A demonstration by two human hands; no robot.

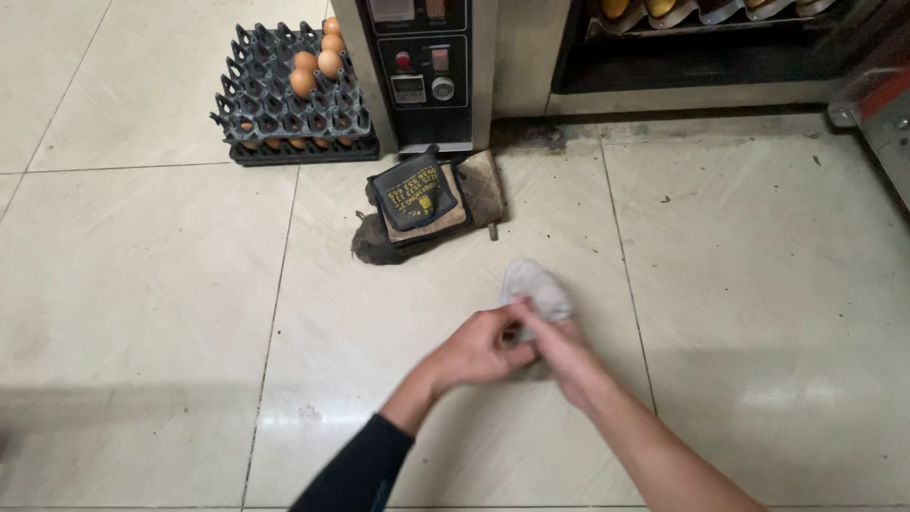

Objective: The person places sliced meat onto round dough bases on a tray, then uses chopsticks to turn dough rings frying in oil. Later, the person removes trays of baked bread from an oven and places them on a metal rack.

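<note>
My 2 hands meet mid-frame: left hand (482,347) and right hand (561,349) both pinch a crumpled grey cloth (536,287) above the floor (758,284); it looks bunched, not yet spread.

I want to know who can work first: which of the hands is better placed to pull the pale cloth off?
Probably the left hand: its fingers pinch the pale cloth where it covers the right hand, which seems partly wrapped and less free.

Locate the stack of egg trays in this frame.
In the head view, the stack of egg trays sits on the tiled floor at upper left, beside the oven's control panel.
</note>
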